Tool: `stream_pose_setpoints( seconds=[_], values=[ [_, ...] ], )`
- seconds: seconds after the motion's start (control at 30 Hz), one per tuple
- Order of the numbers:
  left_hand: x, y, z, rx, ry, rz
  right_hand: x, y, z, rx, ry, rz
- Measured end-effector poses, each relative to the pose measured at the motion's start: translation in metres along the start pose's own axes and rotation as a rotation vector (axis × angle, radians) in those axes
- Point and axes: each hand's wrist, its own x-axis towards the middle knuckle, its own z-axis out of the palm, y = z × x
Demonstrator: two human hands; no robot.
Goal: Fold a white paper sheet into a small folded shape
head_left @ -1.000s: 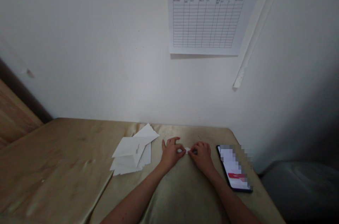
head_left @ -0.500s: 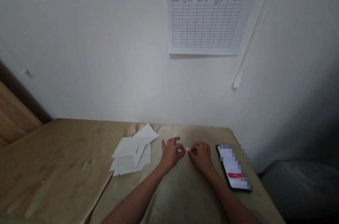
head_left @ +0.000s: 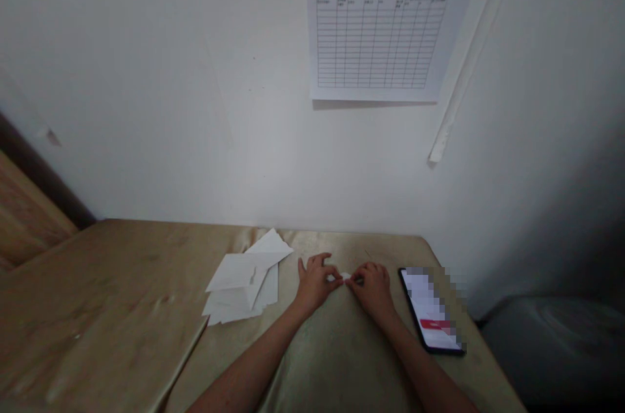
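Observation:
A small white piece of paper (head_left: 346, 276) is pinched between my two hands, just above the tan covered surface (head_left: 336, 348). My left hand (head_left: 316, 281) grips its left side with thumb and forefinger, the other fingers raised. On the right side, my right hand (head_left: 372, 286) pinches it with the fingers curled in. Much of the piece is hidden by the fingertips. Several white sheets of paper (head_left: 232, 270) lie overlapping to the left of my left hand; the top one has a small tear or mark.
A phone (head_left: 430, 315) with a lit, partly pixelated screen lies right of my right hand. On the white wall (head_left: 195, 107) hangs a printed table sheet (head_left: 381, 35). Wooden boards (head_left: 29, 211) stand at the far left, and a dark rounded object (head_left: 556, 341) is at the lower right.

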Motion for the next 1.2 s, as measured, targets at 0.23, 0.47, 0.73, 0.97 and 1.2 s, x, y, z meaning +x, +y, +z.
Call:
stream_pose_setpoints(
  seconds=[0.23,0.47,0.73,0.97,1.2],
  values=[
    [-0.001,0.004,0.001,0.001,-0.012,-0.032,0.001,0.0,0.0,0.017,-0.005,0.008],
    [0.002,-0.001,0.0,-0.015,-0.037,-0.058,0.004,0.007,-0.002,0.025,-0.045,-0.022],
    [0.004,-0.009,-0.004,-0.022,-0.098,-0.025,0.007,0.013,-0.005,0.062,-0.092,-0.039],
    [0.006,-0.017,-0.008,0.011,-0.171,0.005,0.008,0.014,-0.007,0.08,-0.115,-0.038],
    [0.002,-0.014,-0.005,0.029,-0.123,-0.001,0.007,0.02,-0.009,0.085,-0.138,-0.083]
  ],
)
